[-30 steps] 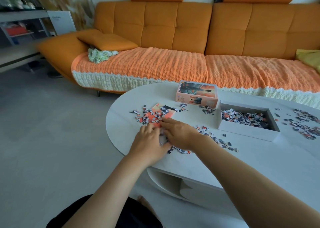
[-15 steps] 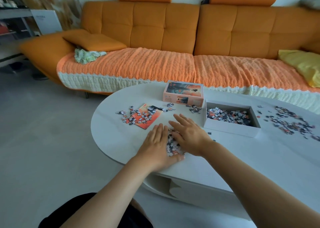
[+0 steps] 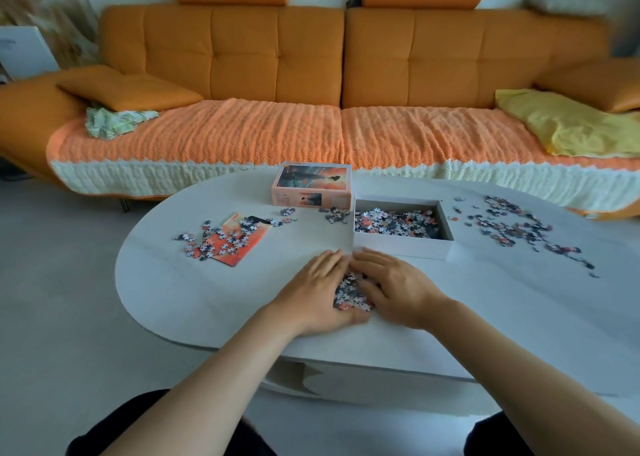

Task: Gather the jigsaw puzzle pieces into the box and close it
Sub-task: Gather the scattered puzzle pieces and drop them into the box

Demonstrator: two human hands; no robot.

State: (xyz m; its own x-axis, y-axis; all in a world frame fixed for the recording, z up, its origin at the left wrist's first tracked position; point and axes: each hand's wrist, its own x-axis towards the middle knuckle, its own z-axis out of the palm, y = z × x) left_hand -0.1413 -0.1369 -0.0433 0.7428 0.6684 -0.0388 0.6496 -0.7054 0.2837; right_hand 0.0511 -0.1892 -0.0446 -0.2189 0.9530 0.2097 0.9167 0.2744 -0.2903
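Puzzle pieces: heap on the counter just before the box, hemmed between left grip and right grip, fingers straight, pinching nothing. Risk: lifted by side pressure alone, pieces likely spill short of the box wall.

One left hand, one right hand, one box, one lid, one card.

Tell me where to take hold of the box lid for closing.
Probably its two short end walls, taken together from above: the lid lies flat, picture side up, so only its outer walls offer a grip; loose pieces lie by its near wall.
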